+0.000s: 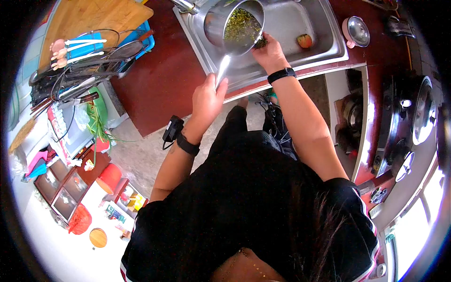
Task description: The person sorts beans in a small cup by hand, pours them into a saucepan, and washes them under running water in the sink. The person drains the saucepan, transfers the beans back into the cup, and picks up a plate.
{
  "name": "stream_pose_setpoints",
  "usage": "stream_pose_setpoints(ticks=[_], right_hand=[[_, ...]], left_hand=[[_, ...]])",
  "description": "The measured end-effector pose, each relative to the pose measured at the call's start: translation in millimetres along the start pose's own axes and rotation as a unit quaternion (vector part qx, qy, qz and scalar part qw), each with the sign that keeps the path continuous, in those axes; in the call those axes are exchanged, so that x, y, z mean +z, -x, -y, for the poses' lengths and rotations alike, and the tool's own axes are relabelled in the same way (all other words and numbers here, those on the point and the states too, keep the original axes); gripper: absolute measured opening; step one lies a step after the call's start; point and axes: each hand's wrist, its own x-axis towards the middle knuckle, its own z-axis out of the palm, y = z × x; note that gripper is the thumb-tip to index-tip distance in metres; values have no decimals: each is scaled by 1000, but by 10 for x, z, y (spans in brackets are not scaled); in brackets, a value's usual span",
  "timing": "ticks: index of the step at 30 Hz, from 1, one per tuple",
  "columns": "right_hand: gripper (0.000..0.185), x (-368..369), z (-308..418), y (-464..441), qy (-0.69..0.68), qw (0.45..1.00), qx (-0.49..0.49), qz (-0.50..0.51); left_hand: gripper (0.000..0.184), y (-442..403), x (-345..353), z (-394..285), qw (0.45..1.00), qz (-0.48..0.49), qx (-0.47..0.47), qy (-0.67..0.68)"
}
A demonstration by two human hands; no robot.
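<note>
My left hand (209, 101) is wrapped round the long, shiny handle of a metal saucepan (213, 29). The saucepan is tipped over the sink, its mouth facing right. Small green beans (242, 26), which look like mung beans, lie inside it with some liquid. At the lower right of the rim my right hand (270, 54) is cupped, with a clump of dark green beans at its fingers; part of the fingers is hidden. A reddish-yellow piece of fruit or vegetable (304, 41) lies on the sink floor to the right of this hand.
The steel sink (339, 44) is set in a dark red counter (157, 75), with a faucet (187, 6) at its upper left. A pink-rimmed bowl (357, 32) stands right of it. Left are a cutting board (89, 21) and a utensil rack. A large lid (423, 110) is far right.
</note>
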Motion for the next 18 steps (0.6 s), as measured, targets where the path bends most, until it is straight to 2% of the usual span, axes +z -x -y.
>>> stream_pose_setpoints(ticks=[18], right_hand=[[26, 2, 12, -22, -38, 999, 15, -14]], left_hand=[[29, 26, -10, -7, 999, -26, 39, -28]])
